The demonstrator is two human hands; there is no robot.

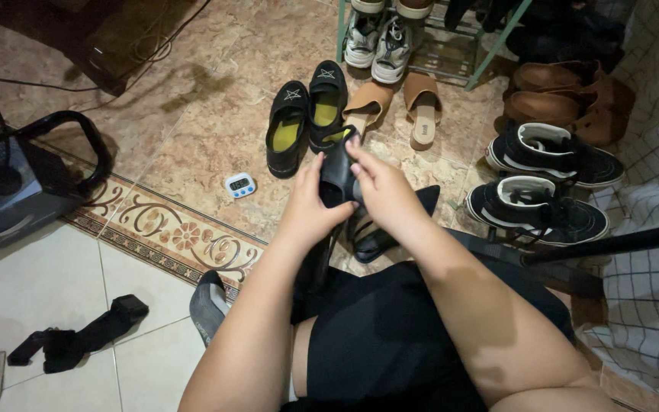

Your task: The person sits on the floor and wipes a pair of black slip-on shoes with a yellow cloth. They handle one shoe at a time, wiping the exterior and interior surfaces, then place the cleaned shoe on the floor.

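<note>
Both hands on a black shoe, held up over the tiled floor in front of the shoe rack.

I see my left hand (pixel 310 210) wrapped around the near side of the black shoe (pixel 339 172), fingers curled tight on it, while my right hand (pixel 381 191) grips it from the right with fingertips pressed on its upper edge; the shoe hangs in the air, above a second black shoe (pixel 390 225) lying on the floor just beneath. I judge this the handling stage, the shoe being turned or inspected between the palms. Any next move calls for a firm two-handed hold, since the floor beyond is crowded: a pair of black slip-ons (pixel 306 118) far left, tan sandals (pixel 394 107) beside them, black sneakers (pixel 543 175) right, a small timer (pixel 239 185) left.
</note>
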